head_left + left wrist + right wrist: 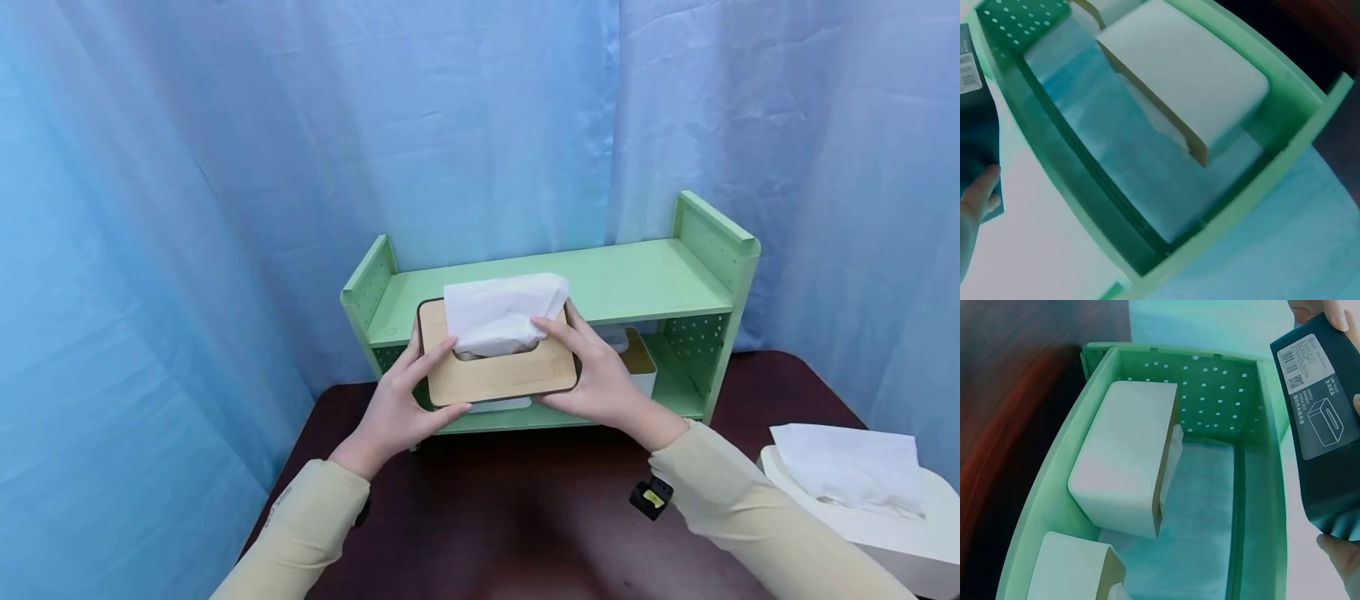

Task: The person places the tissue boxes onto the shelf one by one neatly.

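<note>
Head: left hand (393,408) and right hand (603,379) clamped on opposite short ends of the wood-topped tissue box (498,382). Box sits between them, in front of the green shelf (630,279), top tilted toward camera; an index finger from each side lies over the top near the tissue (502,312).

Left wrist: box at left edge, cut off; fingers on its dark side.

Right wrist: labelled dark face visible, fingers at both ends; white boxes in shelf, apart from it.

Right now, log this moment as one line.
Left hand: grips wood-topped tissue box | Right hand: grips same box | Green rack, lower level: two white boxes
</note>
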